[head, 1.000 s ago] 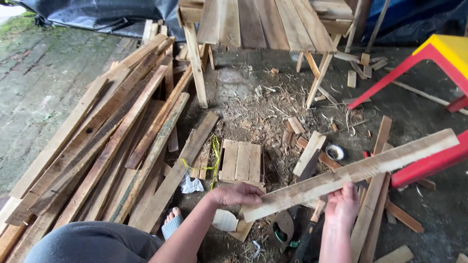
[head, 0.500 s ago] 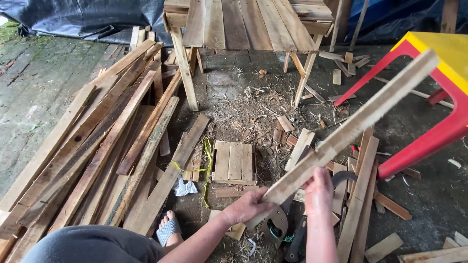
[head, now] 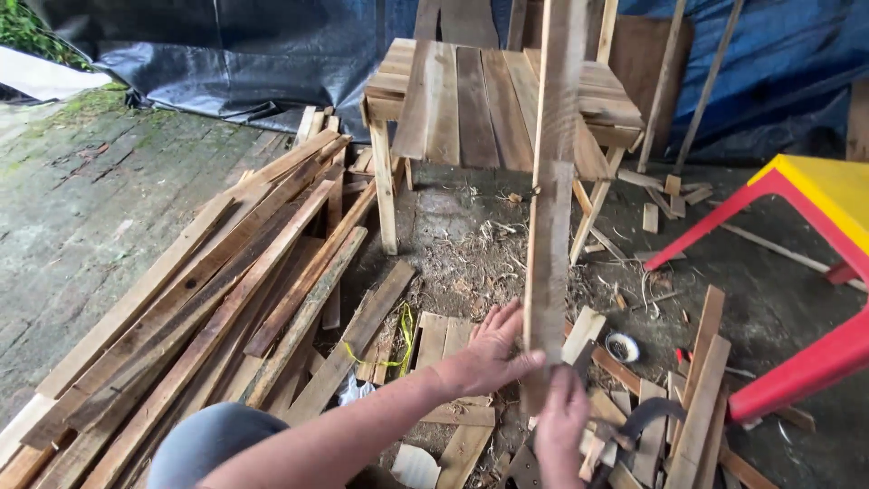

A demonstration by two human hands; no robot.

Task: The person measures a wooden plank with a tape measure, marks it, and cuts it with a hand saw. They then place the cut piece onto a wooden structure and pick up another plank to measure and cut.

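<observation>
A person is standing a long wooden slat (head: 549,208) nearly upright, its top pointing to 12 o'clock beyond the frame's edge. The left hand (head: 493,349) is pinching the slat's lower part, fingers spread at 9 o'clock of it; the right hand (head: 561,421) is clenching its bottom end. A slatted wooden table (head: 462,100) is standing behind, a pile of planks (head: 226,290) lying at 9 o'clock, a red-and-yellow plastic table (head: 806,226) at 3 o'clock.
</observation>
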